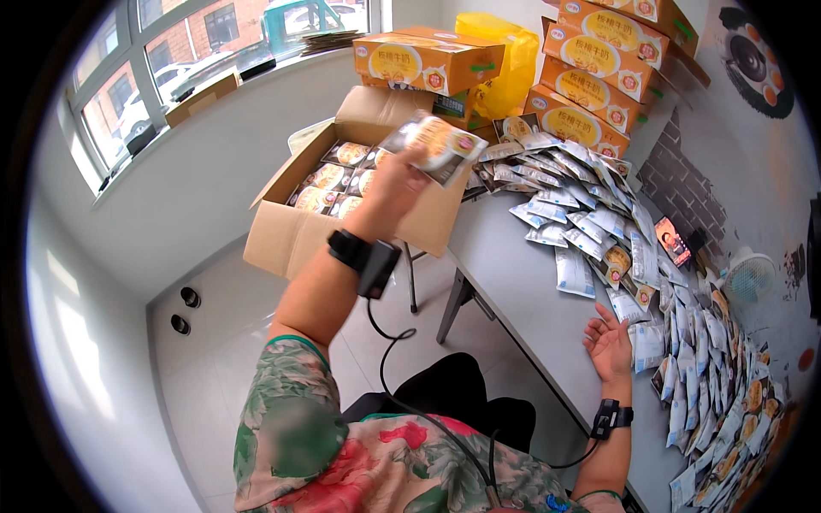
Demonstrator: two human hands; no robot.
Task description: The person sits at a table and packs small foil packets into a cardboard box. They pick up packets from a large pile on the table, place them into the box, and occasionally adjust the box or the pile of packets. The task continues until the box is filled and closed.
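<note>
My left hand grips a printed food packet by its near edge, above the right side of an open cardboard box. Inside the box, several similar packets lie face up in rows. My right hand rests palm up by the grey table, fingers loosely curled and apart, holding nothing. Beside it spreads a large heap of sealed packets, many with their pale backs showing.
Orange printed cartons stand stacked at the back right, with another orange carton behind the box. A yellow plastic bag stands between them. A lit phone and a small fan are along the wall. Cables hang from my wrist straps.
</note>
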